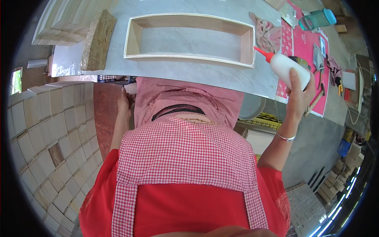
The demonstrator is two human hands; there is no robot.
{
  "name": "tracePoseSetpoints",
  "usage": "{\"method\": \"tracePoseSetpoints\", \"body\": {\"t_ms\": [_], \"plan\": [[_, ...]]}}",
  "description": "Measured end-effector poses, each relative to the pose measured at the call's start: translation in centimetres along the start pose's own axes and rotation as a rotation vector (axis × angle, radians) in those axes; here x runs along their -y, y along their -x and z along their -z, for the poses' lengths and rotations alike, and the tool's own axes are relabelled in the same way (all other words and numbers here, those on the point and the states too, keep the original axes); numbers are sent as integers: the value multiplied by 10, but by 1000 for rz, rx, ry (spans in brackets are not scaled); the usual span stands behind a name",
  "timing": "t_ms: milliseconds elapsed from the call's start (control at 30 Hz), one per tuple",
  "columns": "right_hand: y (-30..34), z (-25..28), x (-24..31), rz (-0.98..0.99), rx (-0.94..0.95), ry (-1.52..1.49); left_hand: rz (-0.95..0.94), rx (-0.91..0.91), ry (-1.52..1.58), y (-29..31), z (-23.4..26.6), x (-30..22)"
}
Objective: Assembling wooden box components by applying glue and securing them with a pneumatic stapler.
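White red-tipped bottle (287, 69) in right hand (301, 94)

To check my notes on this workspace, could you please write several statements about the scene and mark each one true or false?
1. The right hand holds a white bottle. True.
2. The wooden frame is round. False: it is rectangular.
3. The bottle's red nozzle points toward the frame. True.
4. The left hand touches the frame. False: it is apart from the frame, beside the checked apron.
5. A teal jar is right of the frame. True.
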State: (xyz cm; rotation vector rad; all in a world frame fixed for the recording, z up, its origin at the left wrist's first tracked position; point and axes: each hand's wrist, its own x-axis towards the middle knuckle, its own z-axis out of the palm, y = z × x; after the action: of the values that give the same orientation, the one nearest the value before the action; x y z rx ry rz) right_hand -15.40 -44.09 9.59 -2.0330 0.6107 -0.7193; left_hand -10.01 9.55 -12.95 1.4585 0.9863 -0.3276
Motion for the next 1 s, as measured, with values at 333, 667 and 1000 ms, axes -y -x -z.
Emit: {"method": "tracePoseSetpoints", "body": {"t_ms": [333,667,1000], "plan": [[-34,-33,-29,-104,-164,-238,-9,-26,89,-2,8,11],[-163,-51,-160,210,-339,544,-110,32,-105,-24,11,2],[-11,87,-135,3,-646,558,-241,235,-592,-116,47,-19]]}}
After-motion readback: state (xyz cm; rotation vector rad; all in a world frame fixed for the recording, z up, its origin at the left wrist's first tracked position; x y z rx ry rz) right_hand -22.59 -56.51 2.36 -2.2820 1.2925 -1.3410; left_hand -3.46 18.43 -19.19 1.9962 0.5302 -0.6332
